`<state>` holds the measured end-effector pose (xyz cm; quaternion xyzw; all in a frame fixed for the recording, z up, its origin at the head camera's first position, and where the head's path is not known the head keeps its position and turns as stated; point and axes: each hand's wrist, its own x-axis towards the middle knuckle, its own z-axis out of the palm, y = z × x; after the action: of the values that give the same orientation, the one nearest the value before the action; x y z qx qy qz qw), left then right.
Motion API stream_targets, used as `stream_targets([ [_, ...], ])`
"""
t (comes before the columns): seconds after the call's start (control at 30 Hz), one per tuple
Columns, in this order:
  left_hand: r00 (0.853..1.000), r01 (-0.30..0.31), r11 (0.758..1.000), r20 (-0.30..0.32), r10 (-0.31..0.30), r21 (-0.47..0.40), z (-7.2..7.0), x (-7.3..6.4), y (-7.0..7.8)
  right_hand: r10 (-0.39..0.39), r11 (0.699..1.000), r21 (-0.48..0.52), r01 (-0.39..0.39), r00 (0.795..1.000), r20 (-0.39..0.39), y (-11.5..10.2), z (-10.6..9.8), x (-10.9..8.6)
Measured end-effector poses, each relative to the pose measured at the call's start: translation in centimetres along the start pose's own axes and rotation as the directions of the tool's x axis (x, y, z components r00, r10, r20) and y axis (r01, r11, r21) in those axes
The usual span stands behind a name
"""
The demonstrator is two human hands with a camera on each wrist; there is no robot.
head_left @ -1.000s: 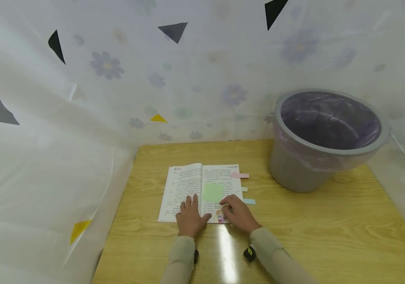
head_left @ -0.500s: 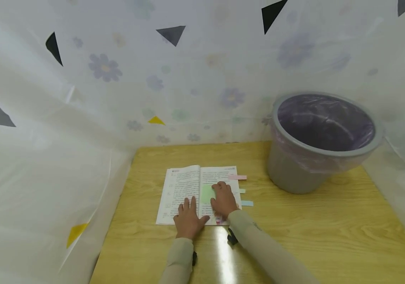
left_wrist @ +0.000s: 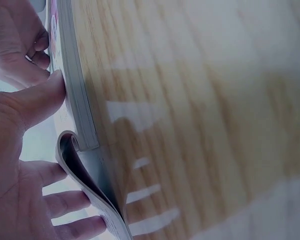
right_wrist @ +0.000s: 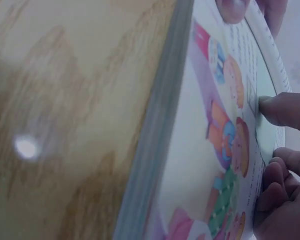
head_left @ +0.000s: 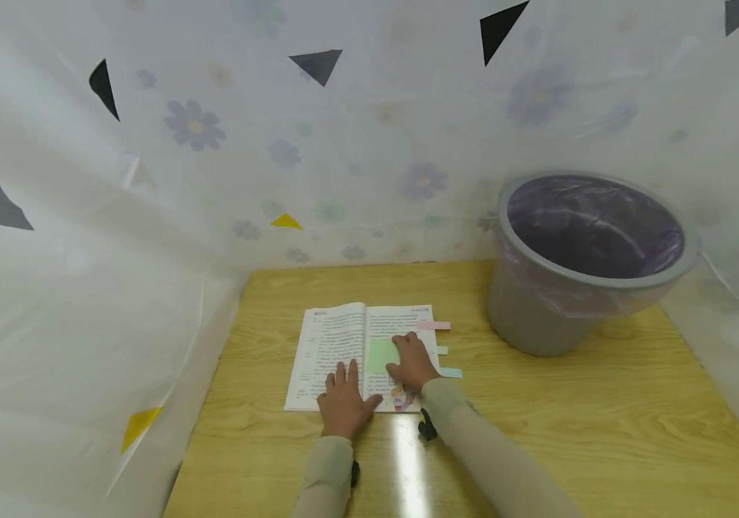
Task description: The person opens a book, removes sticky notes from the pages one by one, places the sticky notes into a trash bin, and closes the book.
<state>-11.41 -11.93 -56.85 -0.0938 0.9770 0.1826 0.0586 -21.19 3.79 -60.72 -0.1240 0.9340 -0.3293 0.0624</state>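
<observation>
An open book with printed text lies on the wooden table. On its right page sits a square light green sticky note, flat against the paper. My left hand rests across the lower part of the book with fingers spread; in the left wrist view its thumb lies over the page edge. My right hand covers the note's right side, thumb and forefinger apart and touching it. The right wrist view shows that thumb on the green note, the other fingers curled at the page beside cartoon figures.
Pink and blue index tabs stick out from the book's right edge, with a small pale green one between. A grey bin with a purple liner stands at the back right. Plastic sheeting surrounds the table.
My right hand has moved up and left from the lower right of the page onto the green sticky note, then slightly right. My left hand has kept its place on the book.
</observation>
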Motion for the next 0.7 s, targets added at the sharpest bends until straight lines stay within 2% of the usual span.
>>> stream_targets([
  [0.27,1.0,0.005,1.0,-0.002,-0.005,-0.001,0.0,0.0,-0.1,0.088,0.996,0.028,-0.089,0.995,0.051,-0.7,-0.6,0.3],
  [0.47,1.0,0.005,1.0,-0.001,-0.005,0.006,-0.1,-0.1,0.0,0.088,0.996,0.026,-0.089,0.994,0.058,-0.6,-0.8,0.4],
  [0.7,1.0,0.007,1.0,0.009,-0.007,0.008,-0.1,-0.1,0.1,0.051,0.998,0.033,-0.052,0.998,0.048,-0.5,-1.1,0.2],
])
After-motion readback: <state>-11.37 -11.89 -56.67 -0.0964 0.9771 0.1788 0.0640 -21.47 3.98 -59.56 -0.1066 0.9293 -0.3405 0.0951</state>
